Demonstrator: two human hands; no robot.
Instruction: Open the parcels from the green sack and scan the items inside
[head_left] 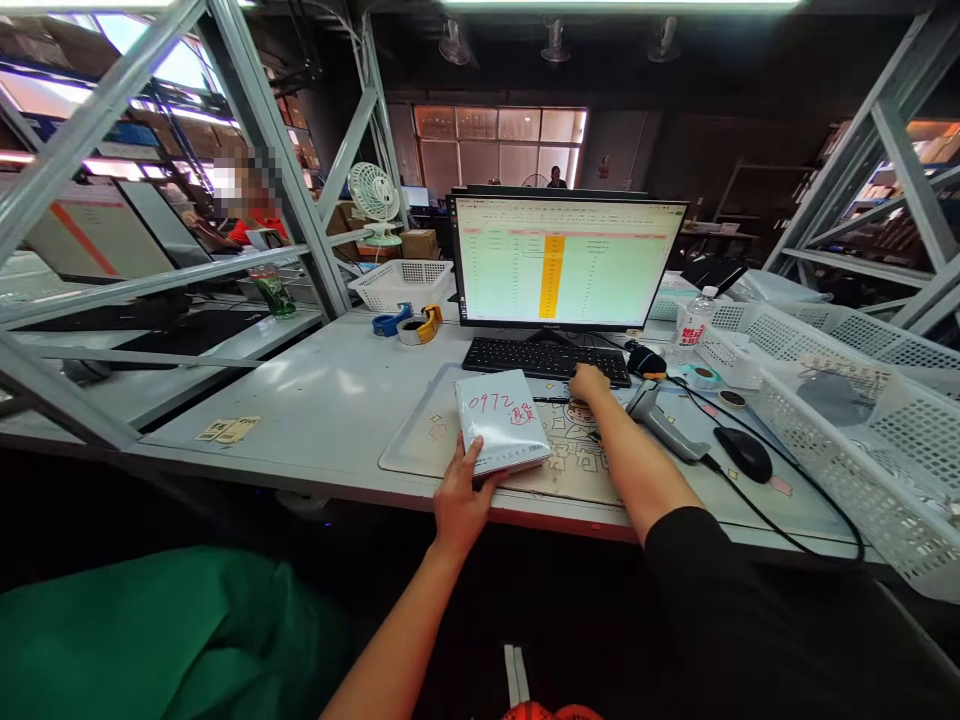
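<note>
My left hand (460, 500) grips the near edge of a white packet (504, 415), thumb on its face, over the front of the desk mat (420, 440). Red handwriting, "0972" and some characters, marks the packet, and a printed strip with a barcode runs along its near edge. Reaching forward, my right hand (590, 383) is closed at the front edge of the black keyboard (525, 357); its fingertips are hidden. A thin dark object (551, 400) lies just left of it. Beneath my right forearm rests a grey barcode scanner (667, 425) with a cable.
A monitor (570, 265) showing a spreadsheet stands behind the keyboard. To the right are a black mouse (742, 453), a bottle (696, 318) and white baskets (855, 430). Tape dispensers (416, 325) sit at left, near a white basket (401, 285). Metal posts frame the desk.
</note>
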